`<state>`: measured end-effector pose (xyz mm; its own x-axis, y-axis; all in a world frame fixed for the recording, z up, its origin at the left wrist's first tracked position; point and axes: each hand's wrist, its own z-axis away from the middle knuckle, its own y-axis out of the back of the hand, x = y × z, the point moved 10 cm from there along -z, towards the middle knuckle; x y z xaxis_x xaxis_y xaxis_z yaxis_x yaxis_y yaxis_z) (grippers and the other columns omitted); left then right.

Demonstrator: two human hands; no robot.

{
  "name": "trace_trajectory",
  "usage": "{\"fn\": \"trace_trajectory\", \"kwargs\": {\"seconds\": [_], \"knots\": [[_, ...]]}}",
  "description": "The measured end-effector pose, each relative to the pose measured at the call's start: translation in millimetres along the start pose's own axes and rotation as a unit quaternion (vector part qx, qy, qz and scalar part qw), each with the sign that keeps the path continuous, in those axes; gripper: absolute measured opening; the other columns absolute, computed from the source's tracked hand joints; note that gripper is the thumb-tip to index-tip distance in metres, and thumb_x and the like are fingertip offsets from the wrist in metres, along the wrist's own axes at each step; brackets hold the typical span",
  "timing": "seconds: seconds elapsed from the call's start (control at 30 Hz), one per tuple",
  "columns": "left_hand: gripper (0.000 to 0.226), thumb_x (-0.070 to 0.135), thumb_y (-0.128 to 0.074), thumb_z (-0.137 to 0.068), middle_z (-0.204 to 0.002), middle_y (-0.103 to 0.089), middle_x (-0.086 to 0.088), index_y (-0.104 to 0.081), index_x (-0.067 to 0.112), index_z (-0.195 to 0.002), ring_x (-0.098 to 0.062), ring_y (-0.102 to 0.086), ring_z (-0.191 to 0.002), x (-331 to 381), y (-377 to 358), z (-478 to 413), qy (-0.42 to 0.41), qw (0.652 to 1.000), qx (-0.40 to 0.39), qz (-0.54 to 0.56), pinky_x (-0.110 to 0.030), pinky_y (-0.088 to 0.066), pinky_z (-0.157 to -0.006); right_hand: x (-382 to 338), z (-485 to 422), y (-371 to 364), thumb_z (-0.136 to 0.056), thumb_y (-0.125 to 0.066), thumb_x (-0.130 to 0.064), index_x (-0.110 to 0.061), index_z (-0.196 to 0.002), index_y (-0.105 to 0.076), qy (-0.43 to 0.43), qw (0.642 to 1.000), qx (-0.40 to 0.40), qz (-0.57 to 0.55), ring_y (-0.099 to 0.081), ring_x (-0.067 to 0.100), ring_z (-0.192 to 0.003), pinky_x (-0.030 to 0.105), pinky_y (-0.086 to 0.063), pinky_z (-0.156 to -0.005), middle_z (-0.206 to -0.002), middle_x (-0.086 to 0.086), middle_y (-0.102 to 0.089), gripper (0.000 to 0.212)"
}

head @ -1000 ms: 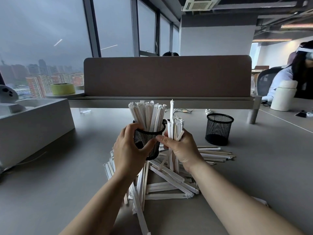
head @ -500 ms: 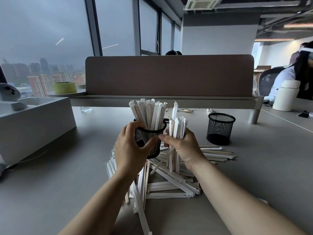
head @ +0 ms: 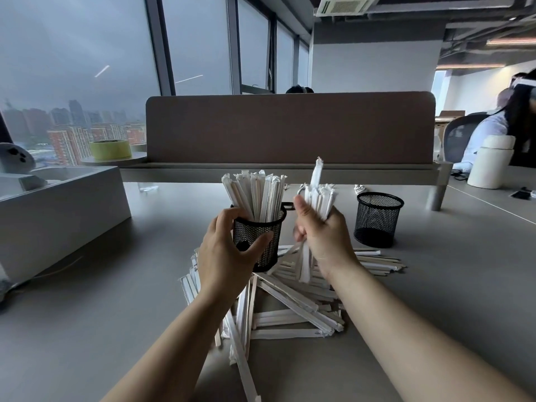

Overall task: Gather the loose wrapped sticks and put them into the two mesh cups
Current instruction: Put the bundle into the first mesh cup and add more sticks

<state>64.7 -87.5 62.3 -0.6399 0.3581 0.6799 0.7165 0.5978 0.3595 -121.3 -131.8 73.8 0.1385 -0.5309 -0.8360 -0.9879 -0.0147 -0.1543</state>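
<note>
Holding the black wire-mesh cup [head: 258,236] near the centre of the frame, the left hand [head: 229,256] wraps its fingers and thumb around the cup's wall, and the cup seems to be lifted a little above the grey bench [head: 87,329]. This cup is already packed with upright white paper-wrapped sticks [head: 255,195], and little free space shows at its mouth. Just to the right of it, the right hand [head: 322,236] is closed around a bundle of wrapped sticks [head: 317,195], held almost upright, with one stick standing higher than the others. Below both hands, in the lower centre of the frame, a loose pile of wrapped sticks [head: 290,309] lies crossed on the bench. A second black mesh cup [head: 377,219] stands at centre right, well apart from the hands, and it looks empty as far as I can see through the mesh.

I judge that the next step is to bring the bundle into a cup. The risk is that the held cup is too full: pushing the bundle in could bend the wrappers, or some sticks could slide out and fall back on the pile. The tall stick may also slip from the fist, because it is gripped only at its lower part.
</note>
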Motion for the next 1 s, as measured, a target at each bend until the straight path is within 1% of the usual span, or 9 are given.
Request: {"fn": "trace_trajectory", "kwargs": {"seconds": [0.17,0.27,0.33,0.43,0.57,0.67,0.8,0.93,1.0], "knots": [[0.044,0.05,-0.075,-0.068,-0.111,-0.06,0.014,-0.046,0.038,-0.1,-0.013,-0.06,-0.102,-1.7,-13.0,3.0,0.001,0.999,-0.047,-0.011,-0.039,-0.051,-0.082,-16.1,-6.9,7.2,-0.087,-0.065,-0.026,-0.017,-0.054,-0.036,0.022,0.999,0.024,-0.028,-0.029,0.011,-0.04,0.021,-0.028,-0.045,-0.041,-0.009,-0.031,0.045],[0.042,0.053,-0.074,-0.068,-0.111,-0.06,0.013,-0.046,0.04,-0.096,-0.012,-0.061,-0.103,-5.2,-20.8,5.1,0.009,0.997,-0.079,0.007,-0.042,-0.053,-0.082,-12.6,-7.4,4.7,-0.085,-0.068,-0.022,-0.011,-0.055,-0.04,0.008,1.0,0.001,-0.024,-0.023,0.011,-0.04,0.02,-0.023,-0.044,-0.046,-0.002,-0.027,0.042],[0.043,0.057,-0.072,-0.066,-0.111,-0.059,0.012,-0.044,0.041,-0.095,-0.012,-0.061,-0.104,-7.8,-22.3,5.0,0.015,0.995,-0.092,0.025,-0.043,-0.055,-0.08,-6.2,-5.2,0.8,-0.081,-0.072,-0.022,0.001,-0.06,-0.049,-0.002,1.0,-0.015,-0.004,-0.026,0.011,-0.039,0.019,-0.025,-0.042,-0.046,0.0,-0.03,0.039],[0.049,0.063,-0.065,-0.063,-0.113,-0.055,0.01,-0.039,0.041,-0.1,-0.014,-0.06,-0.103,-7.8,-23.6,5.7,0.01,0.994,-0.107,0.015,-0.043,-0.054,-0.082,6.0,0.3,-1.6,-0.078,-0.076,-0.022,0.009,-0.066,-0.052,-0.014,0.999,-0.024,0.032,-0.036,0.013,-0.038,0.021,-0.034,-0.043,-0.047,0.004,-0.04,0.041],[0.052,0.069,-0.046,-0.062,-0.121,-0.045,0.004,-0.042,0.033,-0.1,-0.02,-0.05,-0.113,0.2,-21.0,7.5,-0.02,0.995,-0.099,-0.021,-0.037,-0.042,-0.092,10.6,7.8,-6.6,-0.08,-0.074,-0.017,-0.014,-0.054,-0.056,-0.011,0.997,-0.041,0.058,-0.045,0.013,-0.04,0.022,-0.041,-0.046,-0.043,-0.003,-0.047,0.032],[0.045,0.063,-0.042,-0.069,-0.139,-0.035,0.004,-0.046,0.031,-0.1,-0.019,-0.038,-0.129,13.6,-11.1,5.6,-0.047,0.997,-0.063,-0.023,-0.042,-0.034,-0.105,11.2,11.0,-8.5,-0.081,-0.073,-0.017,-0.017,-0.052,-0.055,-0.023,0.997,-0.05,0.059,-0.046,0.014,-0.041,0.022,-0.043,-0.048,-0.042,-0.002,-0.049,0.034],[0.048,0.048,-0.039,-0.085,-0.148,-0.036,0.006,-0.047,0.03,-0.128,-0.011,-0.033,-0.137,55.1,5.4,0.6,-0.134,0.991,0.005,0.025,-0.039,-0.029,-0.112,11.9,14.6,-12.0,-0.078,-0.075,-0.03,-0.018,-0.052,-0.057,-0.052,0.993,-0.081,0.068,-0.047,0.015,-0.042,0.025,-0.043,-0.051,-0.045,0.003,-0.051,0.034],[0.054,0.048,-0.029,-0.093,-0.153,-0.02,0.022,-0.023,0.036,-0.145,0.004,-0.017,-0.143,87.4,-15.0,-1.3,-0.194,0.978,-0.059,0.037,-0.037,-0.018,-0.119,15.0,15.2,-18.4,-0.064,-0.074,-0.029,-0.014,-0.061,-0.054,-0.06,0.992,-0.099,0.056,-0.041,0.013,-0.039,0.021,-0.036,-0.043,-0.042,-0.001,-0.047,0.025],[0.053,0.047,-0.027,-0.094,-0.153,-0.023,0.021,-0.023,0.037,-0.146,0.006,-0.018,-0.142,91.5,-25.2,0.2,-0.203,0.975,-0.084,0.041,-0.037,-0.017,-0.119,16.3,15.1,-18.5,-0.059,-0.071,-0.031,-0.018,-0.059,-0.055,-0.067,0.991,-0.097,0.069,-0.043,0.013,-0.041,0.022,-0.037,-0.043,-0.042,-0.003,-0.049,0.021]]}}
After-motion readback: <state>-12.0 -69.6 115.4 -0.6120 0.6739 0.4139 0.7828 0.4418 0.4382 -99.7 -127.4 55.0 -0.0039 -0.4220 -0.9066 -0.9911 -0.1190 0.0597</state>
